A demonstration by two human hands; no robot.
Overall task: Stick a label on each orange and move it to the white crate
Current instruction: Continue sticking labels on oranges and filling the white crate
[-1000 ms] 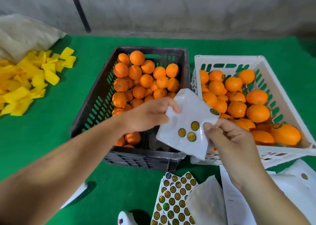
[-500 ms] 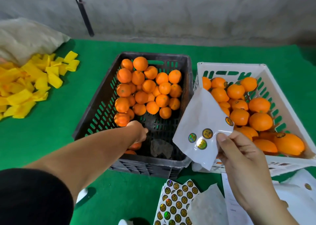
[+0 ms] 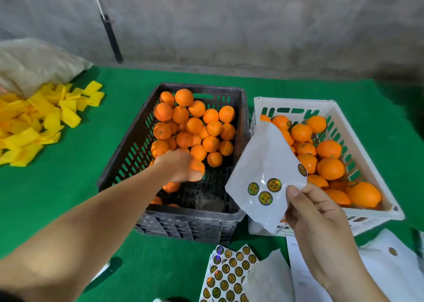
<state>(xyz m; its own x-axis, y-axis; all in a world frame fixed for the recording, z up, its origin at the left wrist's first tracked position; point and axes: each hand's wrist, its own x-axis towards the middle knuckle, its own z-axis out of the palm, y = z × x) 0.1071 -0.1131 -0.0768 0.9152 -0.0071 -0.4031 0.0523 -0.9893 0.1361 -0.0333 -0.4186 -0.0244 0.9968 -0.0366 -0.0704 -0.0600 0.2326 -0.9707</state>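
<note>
While the left hand (image 3: 177,166) curls its fingers round an orange (image 3: 197,166) low in the black crate (image 3: 137,164), the right hand (image 3: 314,212) pinches the lower edge of a white backing sheet (image 3: 263,159) between thumb and fingers. The gripped orange is small, round and bright, with a tiny dark dot on its skin; it sits at the near edge of the heap of oranges (image 3: 195,124) filling the far part of that crate. The sheet carries three round gold labels (image 3: 263,190) near the thumb and one more at its right edge. Behind it stands the white crate (image 3: 358,145), holding labelled oranges. Full sticker sheets (image 3: 229,276) lie on the green bench (image 3: 68,187); yellow scraps (image 3: 34,120) lie far left.
</note>
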